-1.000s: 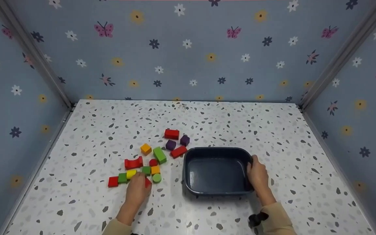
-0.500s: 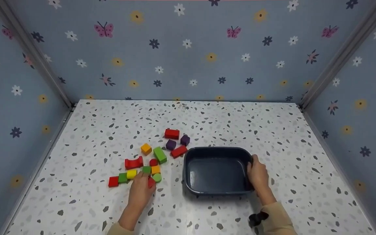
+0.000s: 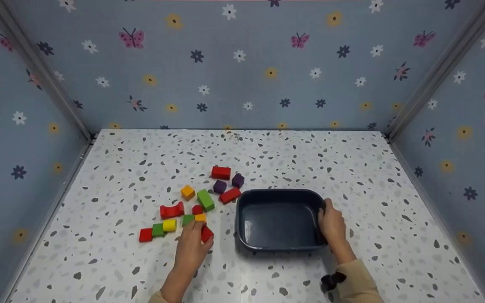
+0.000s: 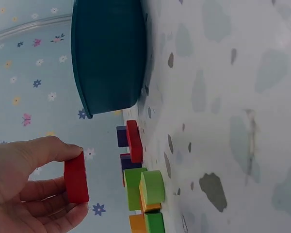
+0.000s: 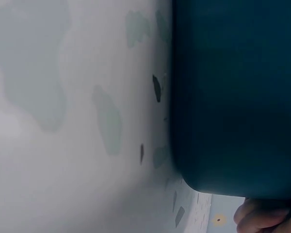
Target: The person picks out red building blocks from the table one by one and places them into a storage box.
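Observation:
A red block (image 3: 206,234) is pinched between the thumb and fingers of my left hand (image 3: 192,246), just left of the bin. Seen from the left wrist, this red block (image 4: 76,178) stands apart from the others, held above the table. My right hand (image 3: 333,223) grips the right end of a dark blue rectangular bin (image 3: 278,227), whose inside shows nothing in it. Only a few fingers (image 5: 259,216) appear at the bin's edge in the right wrist view. A light green cylinder (image 4: 154,187) shows in the left wrist view but is hidden by my left hand from the head.
Loose blocks lie left of the bin: a red bridge-shaped one (image 3: 172,210), a yellow cylinder (image 3: 169,225), a green bar (image 3: 205,200), purple cubes (image 3: 219,187) and several more. Patterned walls (image 3: 242,63) enclose the speckled table (image 3: 310,164) at the back and sides.
My left hand has moved right with the red block, away from the yellow cylinder and toward the bin, now covering the light green cylinder. My right hand and the bin stay put.

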### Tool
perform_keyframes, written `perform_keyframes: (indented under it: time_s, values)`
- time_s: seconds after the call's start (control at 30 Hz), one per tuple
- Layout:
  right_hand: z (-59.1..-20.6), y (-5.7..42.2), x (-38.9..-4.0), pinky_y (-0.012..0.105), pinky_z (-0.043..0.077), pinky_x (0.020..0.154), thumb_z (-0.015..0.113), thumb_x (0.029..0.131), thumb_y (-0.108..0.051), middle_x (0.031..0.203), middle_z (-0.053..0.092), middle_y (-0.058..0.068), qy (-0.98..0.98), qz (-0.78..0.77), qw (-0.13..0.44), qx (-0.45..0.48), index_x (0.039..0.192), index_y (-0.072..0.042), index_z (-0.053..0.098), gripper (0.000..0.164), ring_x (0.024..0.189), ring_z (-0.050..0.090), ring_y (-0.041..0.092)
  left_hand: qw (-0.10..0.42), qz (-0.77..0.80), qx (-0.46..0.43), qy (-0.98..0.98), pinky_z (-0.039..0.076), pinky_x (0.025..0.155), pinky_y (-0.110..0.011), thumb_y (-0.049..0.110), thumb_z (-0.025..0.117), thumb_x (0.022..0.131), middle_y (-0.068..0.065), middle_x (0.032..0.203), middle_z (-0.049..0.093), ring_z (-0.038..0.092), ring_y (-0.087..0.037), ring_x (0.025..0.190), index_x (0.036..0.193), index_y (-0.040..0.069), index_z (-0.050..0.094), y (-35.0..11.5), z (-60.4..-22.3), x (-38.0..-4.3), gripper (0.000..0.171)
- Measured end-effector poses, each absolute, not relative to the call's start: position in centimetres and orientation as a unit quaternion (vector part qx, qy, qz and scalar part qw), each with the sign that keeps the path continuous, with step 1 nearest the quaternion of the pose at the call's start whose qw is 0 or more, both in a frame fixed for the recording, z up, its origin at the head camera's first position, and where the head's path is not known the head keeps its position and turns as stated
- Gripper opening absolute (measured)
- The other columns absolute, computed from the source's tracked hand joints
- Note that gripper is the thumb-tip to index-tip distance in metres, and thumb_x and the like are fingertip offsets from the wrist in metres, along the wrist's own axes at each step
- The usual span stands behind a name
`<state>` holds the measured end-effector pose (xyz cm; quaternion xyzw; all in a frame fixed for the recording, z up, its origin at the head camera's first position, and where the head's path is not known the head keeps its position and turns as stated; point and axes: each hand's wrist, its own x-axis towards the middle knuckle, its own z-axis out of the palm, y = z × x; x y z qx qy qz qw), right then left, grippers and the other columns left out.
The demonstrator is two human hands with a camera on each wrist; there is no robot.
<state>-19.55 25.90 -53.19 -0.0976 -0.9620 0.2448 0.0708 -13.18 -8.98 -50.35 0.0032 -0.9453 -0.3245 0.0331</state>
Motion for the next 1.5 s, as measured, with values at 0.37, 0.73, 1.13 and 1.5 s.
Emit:
perform_keyframes:
  time_s: [0.37, 0.73, 1.13, 1.5]
  values:
    - [-53.2, 26.0, -19.7, 0.044, 0.040, 0.047, 0.048, 0.087, -0.009, 0.081, 0.059, 0.023, -0.962, 0.244, 0.065, -0.103, 0.104, -0.003, 0.045, 0.018, 0.065, 0.057, 0.037, 0.089, -0.336, -0.051, -0.936, 0.047, 0.078, -0.034, 0.009, 0.073, 0.070, -0.009, 0.094, 0.052, 0.049, -0.022, 0.087, 0.100, 0.000, 0.057, -6.5, -48.9, -13.0, 0.035]
    - [-53.3, 26.0, -19.8, 0.040, 0.040, 0.043, 0.049, 0.087, -0.008, 0.076, 0.060, 0.022, -0.964, 0.233, 0.088, -0.093, 0.102, -0.003, 0.046, 0.017, 0.057, 0.057, 0.032, 0.133, -0.341, -0.108, -0.924, 0.047, 0.073, -0.033, 0.009, 0.072, 0.069, -0.010, 0.091, 0.053, 0.051, -0.023, 0.085, 0.096, -0.002, 0.059, -4.5, -48.6, -13.8, 0.032]
    - [-53.4, 25.9, -19.7, 0.040, 0.039, 0.045, 0.047, 0.088, -0.008, 0.079, 0.060, 0.020, -0.962, 0.244, 0.059, -0.107, 0.101, -0.003, 0.045, 0.014, 0.057, 0.054, 0.027, 0.108, -0.352, -0.143, -0.919, 0.047, 0.074, -0.036, 0.010, 0.071, 0.071, -0.011, 0.089, 0.052, 0.051, -0.024, 0.084, 0.095, -0.003, 0.057, -2.1, -49.0, -14.8, 0.031]
    - [-53.4, 26.0, -19.6, 0.041, 0.038, 0.043, 0.048, 0.087, -0.009, 0.076, 0.058, 0.021, -0.963, 0.241, 0.073, -0.097, 0.100, -0.004, 0.044, 0.014, 0.057, 0.055, 0.031, 0.118, -0.326, -0.182, -0.920, 0.045, 0.066, -0.034, 0.005, 0.072, 0.067, -0.009, 0.083, 0.050, 0.050, -0.022, 0.076, 0.089, -0.003, 0.056, -0.3, -50.2, -15.6, 0.029]
